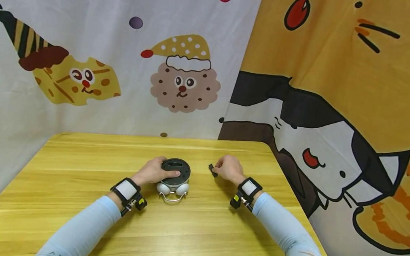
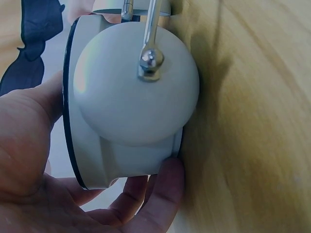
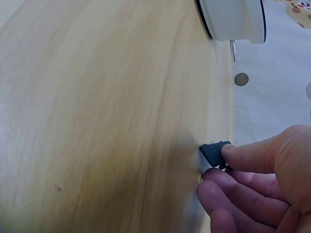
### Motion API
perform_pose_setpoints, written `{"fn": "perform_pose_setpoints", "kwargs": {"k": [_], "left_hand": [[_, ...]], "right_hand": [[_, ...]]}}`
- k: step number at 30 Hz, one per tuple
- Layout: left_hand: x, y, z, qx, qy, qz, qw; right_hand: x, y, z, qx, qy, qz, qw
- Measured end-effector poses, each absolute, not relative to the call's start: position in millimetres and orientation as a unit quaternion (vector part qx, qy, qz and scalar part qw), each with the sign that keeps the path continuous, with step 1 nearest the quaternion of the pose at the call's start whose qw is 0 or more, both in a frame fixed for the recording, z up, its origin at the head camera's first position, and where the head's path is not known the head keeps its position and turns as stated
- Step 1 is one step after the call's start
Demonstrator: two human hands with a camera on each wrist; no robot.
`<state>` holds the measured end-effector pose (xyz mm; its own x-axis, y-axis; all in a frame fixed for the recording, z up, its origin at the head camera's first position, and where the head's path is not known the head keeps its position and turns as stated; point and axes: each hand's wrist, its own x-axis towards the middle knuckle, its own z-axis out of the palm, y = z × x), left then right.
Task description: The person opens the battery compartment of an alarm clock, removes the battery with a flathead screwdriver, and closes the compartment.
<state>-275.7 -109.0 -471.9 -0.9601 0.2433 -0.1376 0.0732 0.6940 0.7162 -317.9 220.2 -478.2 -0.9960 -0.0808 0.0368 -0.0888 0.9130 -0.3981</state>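
A white twin-bell alarm clock [image 1: 185,173] lies face down on the table, its black back up and its two bells [image 1: 182,188] and wire handle toward me. In the back is a dark open slot [image 1: 174,164]. My left hand [image 1: 153,172] grips the clock from the left, thumb across the back. The left wrist view shows a rounded bell [image 2: 131,92] close up, with fingers [image 2: 163,194] curled under the clock's edge. To the clock's right, my right hand [image 1: 229,168] pinches a small black battery cover [image 3: 212,153] between thumb and fingers, close over the table.
The light wooden table [image 1: 183,237] reaches back to a printed cloth [image 1: 120,118] hanging behind it. More printed cloth [image 1: 318,144] hangs along the right side. Each wrist wears a strapped-on camera device [image 1: 248,188].
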Motion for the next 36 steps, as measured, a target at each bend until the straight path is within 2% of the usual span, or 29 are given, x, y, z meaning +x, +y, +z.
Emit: {"fn": "perform_pose_setpoints", "kwargs": {"k": [12, 36], "left_hand": [[-275.9, -107.8, -471.3, 0.080, 0.914, 0.381, 0.117], [-273.6, -107.0, -469.2, 0.090, 0.914, 0.382, 0.102]], "right_hand": [[-320.9, 221.3, -476.8, 0.034, -0.967, 0.250, -0.015], [-307.7, 195.6, -447.8, 0.115, -0.954, 0.274, 0.032]]}}
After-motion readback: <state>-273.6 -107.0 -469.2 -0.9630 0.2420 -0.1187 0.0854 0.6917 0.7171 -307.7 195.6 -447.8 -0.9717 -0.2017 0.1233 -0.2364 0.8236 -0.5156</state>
